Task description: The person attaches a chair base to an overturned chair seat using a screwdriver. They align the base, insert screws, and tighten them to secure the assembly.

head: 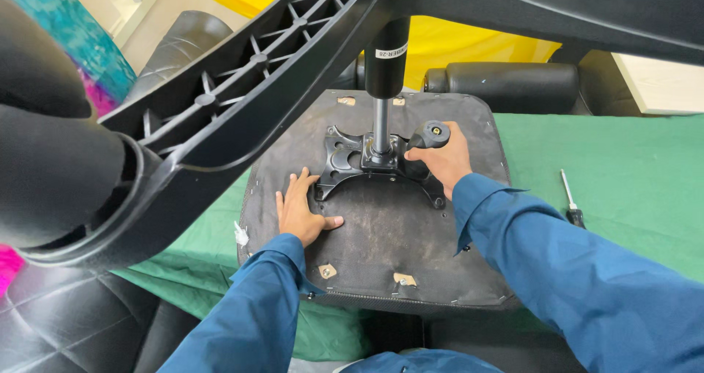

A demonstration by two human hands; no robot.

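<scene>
Black fabric seat underside (381,233), one item, lies face-down on a green cloth (623,189) that covers the bench. One black metal mounting plate (352,164) is fixed at its centre; one gas-lift cylinder (383,87) rises upright from the plate, dark sleeve above and bright rod below. One black ribbed chair base (249,87), with spokes fanning out, sits atop the cylinder and fills the upper view.

Left hand (301,210): flat on the seat fabric just beside the plate's lower left arm, fingers (292,186) spread apart, clasping nothing. Right hand (442,156): fingers curled tight around one black lever knob (433,133) at the plate's right side. Both sleeves are blue.

One screwdriver (570,200) with a dark handle lies on the green cloth, well apart to the right. Black padded chair parts stand at the far edge, and a black quilted cushion (66,322) lies at lower left.
</scene>
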